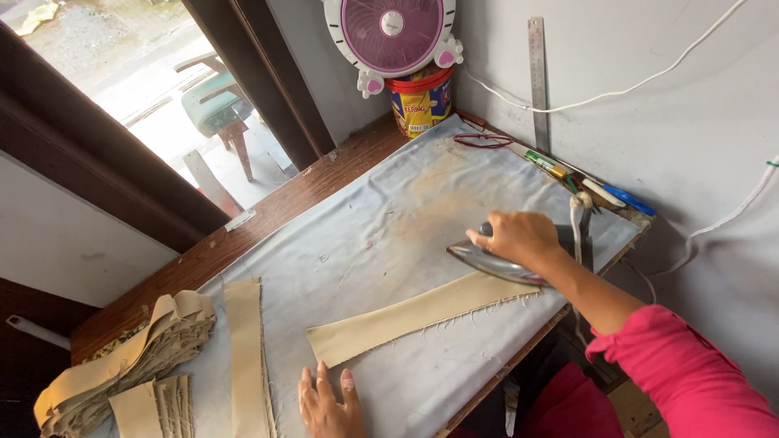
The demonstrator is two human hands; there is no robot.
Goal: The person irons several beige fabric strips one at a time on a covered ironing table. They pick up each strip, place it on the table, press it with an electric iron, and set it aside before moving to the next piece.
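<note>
A pink and white fan (392, 34) is seen against the grey wall, above a red and yellow tub (420, 102). A metal ruler (537, 81) is hung upright on the wall, crossed by a white cord (649, 81). Pens and markers (584, 182) are lined along the far edge of the wooden table (268, 215), and red-framed glasses (482, 140) are laid near them. A stack of folded beige strips (122, 361) is piled at the near left end. A green chair (213, 101) is visible outside the window.
</note>
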